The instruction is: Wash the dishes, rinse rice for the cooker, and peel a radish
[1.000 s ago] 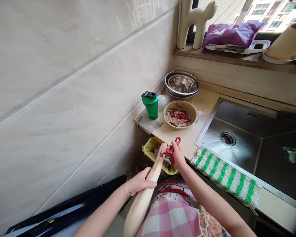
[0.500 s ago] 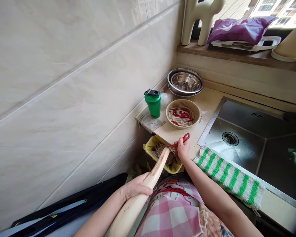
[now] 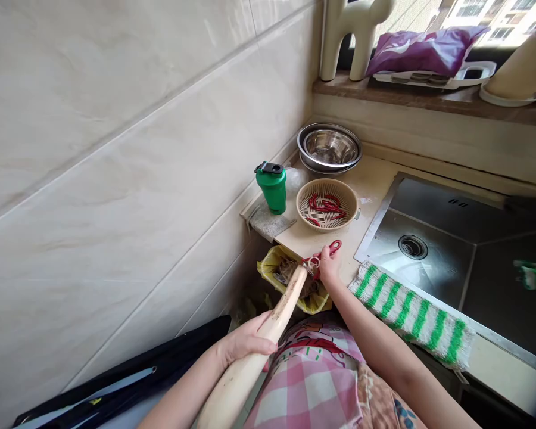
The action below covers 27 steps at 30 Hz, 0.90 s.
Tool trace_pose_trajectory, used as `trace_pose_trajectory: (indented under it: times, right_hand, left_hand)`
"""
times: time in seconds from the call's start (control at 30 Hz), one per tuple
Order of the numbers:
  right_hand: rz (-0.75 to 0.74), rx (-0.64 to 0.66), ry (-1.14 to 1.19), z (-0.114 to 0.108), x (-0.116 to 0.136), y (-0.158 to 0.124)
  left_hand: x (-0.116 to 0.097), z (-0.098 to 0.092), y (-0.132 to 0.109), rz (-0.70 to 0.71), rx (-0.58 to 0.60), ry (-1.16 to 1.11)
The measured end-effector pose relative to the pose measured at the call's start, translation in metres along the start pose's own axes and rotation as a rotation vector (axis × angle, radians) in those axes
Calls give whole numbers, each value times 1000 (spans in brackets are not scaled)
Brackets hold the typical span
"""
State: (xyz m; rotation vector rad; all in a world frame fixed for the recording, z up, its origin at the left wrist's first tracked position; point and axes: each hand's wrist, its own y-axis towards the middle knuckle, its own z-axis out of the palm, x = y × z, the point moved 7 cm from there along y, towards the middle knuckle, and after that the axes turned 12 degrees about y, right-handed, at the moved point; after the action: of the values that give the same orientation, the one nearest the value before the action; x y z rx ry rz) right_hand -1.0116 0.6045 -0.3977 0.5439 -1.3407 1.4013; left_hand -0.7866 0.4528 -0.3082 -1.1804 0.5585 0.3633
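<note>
A long pale root vegetable (image 3: 259, 342), tapering to its far end with a brown streak along that part, slants up from the bottom edge. My left hand (image 3: 250, 341) is wrapped around its middle. In my right hand (image 3: 329, 266) is a red-handled peeler (image 3: 336, 245), its head at the vegetable's narrow tip. A thin curl of peel (image 3: 313, 262) shows at the peeler's head. Below the tip is a bin with a yellow liner (image 3: 268, 265), which holds brownish peelings (image 3: 288, 269). The peeler's blade is partly hidden.
A beige basket (image 3: 301, 217) of red chillies stands on the counter by a green shaker cup (image 3: 273, 187) and stacked steel bowls (image 3: 304, 146). To the right is a steel sink (image 3: 433, 232), with a green-striped cloth (image 3: 411, 313) along its front edge. A tiled wall (image 3: 138, 179) rises on the left.
A curl of peel stands out more at the peeler's head. My left hand keeps its hold on the vegetable. The view has shifted slightly.
</note>
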Motion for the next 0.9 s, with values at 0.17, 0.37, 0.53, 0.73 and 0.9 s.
trace_pose_trajectory:
  times: [0.17,0.37,0.53,0.73,0.9]
  right_hand:
    - [152,218,80,22,0,-69]
    - [155,244,52,22,-15,-78]
    - [46,22,-7,-1,-5,-7]
    - [210,273,134,30,-9,-77]
    - [118,179,-14,11,-18,-48]
  left_hand:
    - [-15,-4,6,-73,-80,33]
    - [-35,4,20,80,-93,76]
    - [-23,0,16,44,-37,96]
    - [-26,-2,16,-133,-66,22]
    - [-34,-5,14,-19,-96,137]
